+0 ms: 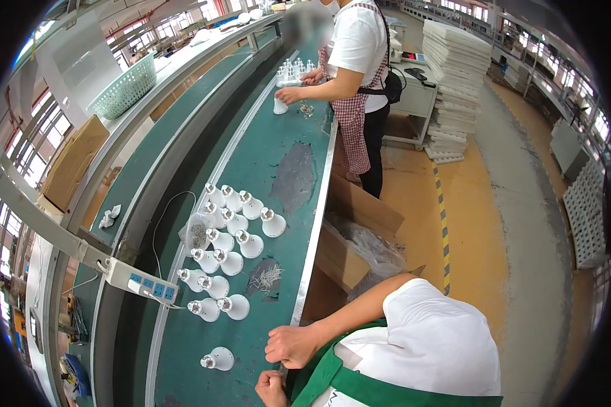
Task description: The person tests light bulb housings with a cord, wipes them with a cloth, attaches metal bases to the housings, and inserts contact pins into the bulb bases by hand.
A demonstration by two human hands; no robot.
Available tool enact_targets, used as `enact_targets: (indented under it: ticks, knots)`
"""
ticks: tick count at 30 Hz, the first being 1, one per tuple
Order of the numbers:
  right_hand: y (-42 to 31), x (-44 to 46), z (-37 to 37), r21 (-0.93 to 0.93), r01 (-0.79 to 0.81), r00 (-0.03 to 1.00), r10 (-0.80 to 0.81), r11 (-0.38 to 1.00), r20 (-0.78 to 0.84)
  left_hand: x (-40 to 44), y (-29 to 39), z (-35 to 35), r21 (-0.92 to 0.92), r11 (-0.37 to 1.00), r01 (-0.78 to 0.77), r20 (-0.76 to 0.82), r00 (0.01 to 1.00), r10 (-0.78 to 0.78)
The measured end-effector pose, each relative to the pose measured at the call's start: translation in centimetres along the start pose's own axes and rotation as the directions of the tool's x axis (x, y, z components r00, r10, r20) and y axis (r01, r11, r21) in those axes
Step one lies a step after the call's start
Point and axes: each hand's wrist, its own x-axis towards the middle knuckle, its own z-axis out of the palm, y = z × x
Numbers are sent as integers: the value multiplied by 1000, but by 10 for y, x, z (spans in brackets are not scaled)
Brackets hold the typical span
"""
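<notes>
My right hand (pixel 292 346) is closed at the near edge of the green work surface (pixel 244 353); what it holds, if anything, is hidden. Just below it, my left hand (pixel 271 388) has its fingers curled, and its contents cannot be made out either. A single white bulb-shaped part (pixel 218 359) lies on its side left of both hands. Farther up stand and lean several similar white parts (pixel 234 306) in a group. Beside them a pile of small thin pins (pixel 267 278) lies on a dark patch.
A clear bag of small pieces (pixel 197 234) lies beside the group. A power strip (pixel 142 281) with a white cable is at the left. At the far end, a co-worker (pixel 360 68) handles similar parts. An open cardboard box (pixel 360 210) stands beyond the metal edge.
</notes>
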Motion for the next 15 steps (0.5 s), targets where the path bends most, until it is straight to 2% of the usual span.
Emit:
enact_targets:
  ticks: [2, 4, 6, 7, 9, 12, 13, 14, 15]
  knots:
    - [0, 2, 0, 37, -85, 996, 84, 996, 39, 3, 5, 0, -83, 996, 14, 0, 1000, -14]
    - [0, 5, -1, 94, -179, 982, 173, 979, 70, 5, 16, 2, -129, 991, 35, -101, 994, -48]
    - [2, 10, -6, 100, -205, 974, 192, 974, 122, 7, 22, 5, -217, 975, 37, -228, 970, -88]
    - [2, 15, -9, 100, -219, 968, 203, 971, 146, 6, 24, 5, -204, 979, 26, -271, 959, -82]
    - [3, 30, -17, 45, -144, 973, 134, 988, 187, 4, 32, 4, -175, 985, -3, -346, 936, -59]
    - [3, 68, -23, -28, -73, 967, 77, 997, 244, -2, 23, -2, -208, 976, 62, -388, 911, -141]
    - [1, 85, -25, -84, -61, 939, 85, 995, 332, -3, 20, -3, -207, 975, 77, -397, 905, -156]
    - [3, 101, -25, -135, -48, 903, 101, 990, 417, -3, 14, -3, -191, 981, 37, -403, 908, -113]
    - [10, 114, -19, -144, -15, 902, 76, 989, 425, -4, 9, -4, -177, 984, 0, -414, 907, -74]
